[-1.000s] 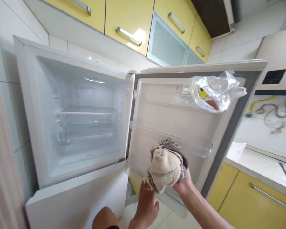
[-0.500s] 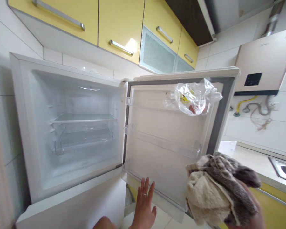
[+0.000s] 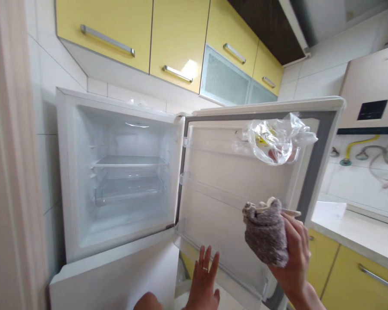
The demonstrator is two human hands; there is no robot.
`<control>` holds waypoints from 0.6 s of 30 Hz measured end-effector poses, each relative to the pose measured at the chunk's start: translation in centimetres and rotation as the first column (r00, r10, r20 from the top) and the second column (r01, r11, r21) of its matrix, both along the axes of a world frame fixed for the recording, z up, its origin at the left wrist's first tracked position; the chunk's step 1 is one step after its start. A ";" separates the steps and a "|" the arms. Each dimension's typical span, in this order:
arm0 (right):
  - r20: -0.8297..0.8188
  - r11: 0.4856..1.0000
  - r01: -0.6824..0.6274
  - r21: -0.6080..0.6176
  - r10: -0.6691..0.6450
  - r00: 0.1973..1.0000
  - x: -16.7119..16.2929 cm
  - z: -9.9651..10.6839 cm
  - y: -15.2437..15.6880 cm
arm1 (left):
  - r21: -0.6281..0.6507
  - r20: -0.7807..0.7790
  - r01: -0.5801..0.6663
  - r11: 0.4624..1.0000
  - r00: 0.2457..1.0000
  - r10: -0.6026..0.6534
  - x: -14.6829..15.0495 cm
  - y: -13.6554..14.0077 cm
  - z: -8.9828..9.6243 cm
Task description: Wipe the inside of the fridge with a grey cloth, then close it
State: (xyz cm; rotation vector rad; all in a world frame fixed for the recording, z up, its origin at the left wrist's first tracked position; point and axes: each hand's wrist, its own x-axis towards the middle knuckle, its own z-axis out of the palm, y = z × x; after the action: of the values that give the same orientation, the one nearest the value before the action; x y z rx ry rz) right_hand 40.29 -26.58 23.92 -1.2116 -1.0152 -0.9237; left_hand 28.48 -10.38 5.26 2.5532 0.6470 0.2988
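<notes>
My right hand grips a bunched grey and beige cloth and holds it against the inside of the open fridge door, near the right end of the middle door shelf. My left hand is spread flat, fingers apart, just below the door's bottom edge; it holds nothing. The open white fridge compartment to the left has a glass shelf and a clear drawer, both bare.
A crumpled clear plastic bag sits in the top door shelf. Yellow wall cabinets hang above. A pale countertop with yellow base cabinets lies at right. A white wall edge fills the far left.
My right hand has brought the cloth up from the lower right and pressed it to the door's inner face, grey side out. The view shifted slightly right. My left hand stays low.
</notes>
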 end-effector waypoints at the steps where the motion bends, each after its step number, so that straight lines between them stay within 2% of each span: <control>1: 0.152 0.995 0.085 -0.047 -0.077 0.985 -0.4 0.5 0.3 | -0.006 -0.001 -0.002 1.000 1.000 0.002 -0.1 0.0 0.1; 3: 0.430 0.955 0.273 -0.116 -0.199 0.880 -1.3 1.8 1.4 | -0.018 0.017 0.000 1.000 1.000 0.001 -0.2 -0.1 0.2; 4: 0.511 0.923 0.355 -0.151 -0.234 0.827 -1.8 2.5 2.1 | -0.025 0.024 -0.002 1.000 1.000 0.002 -0.2 -0.2 0.2; 6: 0.557 0.851 0.468 -0.239 -0.275 0.784 -2.9 4.1 4.0 | -0.040 0.024 -0.004 0.999 1.000 0.005 -0.3 -0.3 0.4; 9: 0.515 0.706 0.554 -0.442 -0.307 0.801 -4.6 6.9 7.5 | -0.060 0.005 -0.006 0.998 1.000 0.006 -0.3 -0.6 1.0; 12: 0.461 0.533 0.526 -0.663 -0.264 0.847 -6.2 9.7 11.3 | -0.070 -0.005 -0.003 0.998 1.000 0.003 -0.4 -1.0 1.7; 14: 0.436 0.420 0.485 -0.767 -0.213 0.874 -7.3 11.2 14.1 | -0.071 0.005 -0.008 0.997 1.000 0.008 -0.4 -1.3 1.9; 15: 0.417 0.380 0.458 -0.804 -0.190 0.889 -7.7 11.8 15.5 | -0.068 0.013 -0.011 0.998 1.000 0.012 -0.4 -1.3 2.0; 16: 0.373 0.367 0.407 -0.837 -0.161 0.914 -8.2 12.1 17.0 | -0.065 0.023 -0.014 0.998 1.000 0.015 -0.4 -1.4 2.0; 17: 0.306 0.386 0.330 -0.862 -0.124 0.944 -8.6 12.2 18.4 | -0.063 0.035 -0.013 0.998 0.999 0.015 -0.4 -1.4 1.9; 18: 0.215 0.433 0.224 -0.873 -0.071 0.974 -9.0 12.0 19.8 | -0.062 0.044 -0.010 0.998 0.999 0.013 -0.4 -1.3 1.8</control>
State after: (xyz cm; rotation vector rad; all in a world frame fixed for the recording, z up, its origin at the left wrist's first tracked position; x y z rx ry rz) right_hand 31.26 -6.73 35.94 -2.1911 -1.6446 -0.5620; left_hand 28.10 -11.72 7.03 2.4777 0.6445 0.3332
